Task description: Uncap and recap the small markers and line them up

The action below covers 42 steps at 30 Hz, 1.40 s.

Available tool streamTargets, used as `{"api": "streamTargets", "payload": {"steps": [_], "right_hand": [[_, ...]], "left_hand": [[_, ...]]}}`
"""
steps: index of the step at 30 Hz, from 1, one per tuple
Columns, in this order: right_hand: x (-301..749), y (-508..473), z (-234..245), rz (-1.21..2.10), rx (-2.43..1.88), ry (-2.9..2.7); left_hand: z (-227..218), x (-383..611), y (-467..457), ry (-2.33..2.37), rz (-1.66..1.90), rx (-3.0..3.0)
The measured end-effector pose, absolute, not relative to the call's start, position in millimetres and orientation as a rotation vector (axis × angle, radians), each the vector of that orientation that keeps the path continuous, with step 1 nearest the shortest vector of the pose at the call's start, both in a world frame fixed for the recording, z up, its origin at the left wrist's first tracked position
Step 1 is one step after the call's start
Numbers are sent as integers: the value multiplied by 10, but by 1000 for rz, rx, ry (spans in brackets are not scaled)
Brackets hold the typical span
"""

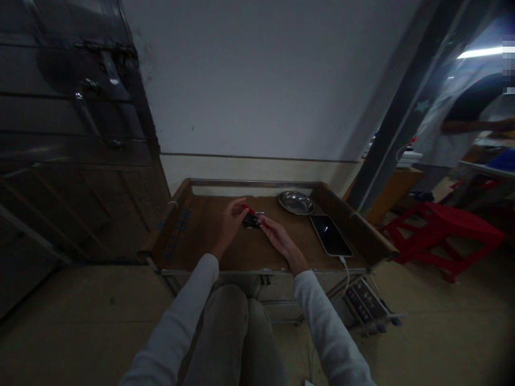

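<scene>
A slim red object (251, 210), too small and dim to name more closely, spans the gap between my hands above the work surface. My left hand (233, 217) pinches its far left end between thumb and fingers. At the other end, the closed fingertips of my right hand (277, 236) grip it; exactly what they cover is hidden. Beneath and behind the red object lies a cluster of small dark pieces (252, 221) with light glints, partly blocked by my fingers.
The brown-lined table (201, 249) has raised edges. On its right are a round metal dish (296, 202) and a phone (330, 235) with a white cable. A door (72, 118) is at left, a red stool (446, 230) at right. Another person (462, 118) stands beyond the post.
</scene>
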State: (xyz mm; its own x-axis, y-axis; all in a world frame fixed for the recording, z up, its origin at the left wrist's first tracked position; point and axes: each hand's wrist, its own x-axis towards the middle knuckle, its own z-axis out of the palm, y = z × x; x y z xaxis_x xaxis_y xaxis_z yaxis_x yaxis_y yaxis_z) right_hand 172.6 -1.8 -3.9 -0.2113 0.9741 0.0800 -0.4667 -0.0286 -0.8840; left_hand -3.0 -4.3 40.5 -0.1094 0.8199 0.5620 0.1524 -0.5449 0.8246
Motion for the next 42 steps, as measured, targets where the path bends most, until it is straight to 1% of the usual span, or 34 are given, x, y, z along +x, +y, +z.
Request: {"api": "streamTargets", "payload": {"steps": [2, 4, 10, 12, 16, 19, 24, 28, 36, 38, 42], "right_hand": [[1717, -16, -73, 1488, -727, -1030], [1711, -9, -102, 1379, -769, -1046], [1703, -49, -62, 846, -888, -1273], [1686, -82, -45, 772, -909, -1399], [1663, -111, -86, 652, -921, -1733], [1696, -115, -139, 464, -955, -1945], [1773, -180, -142, 136, -1209, -2029], [1774, -233, -103, 18, -1332, -2090], [1795, -168, -124, -38, -1455, -1964], [1819, -133, -147, -75, -1526, -1902], [1878, -44, -216, -149, -1736, -1878]], "left_hand": [[313, -112, -19, 1115, 1732, 1575], [197, -160, -25, 1148, 1685, 1546], [-64, -101, -176, 1220, 1285, 1777], [-82, -65, -190, 1263, 1223, 1906], [-75, -50, -143, 1374, 1217, 2147], [-78, -74, -128, 1433, 1190, 2221], [-78, -78, -193, 1384, 1161, 2280], [-68, -62, -221, 1264, 1029, 2333], [-49, -71, -204, 1448, 1036, 2319], [-21, -71, -210, 1598, 1062, 2332], [-26, -85, -169, 2086, 1007, 2234]]}}
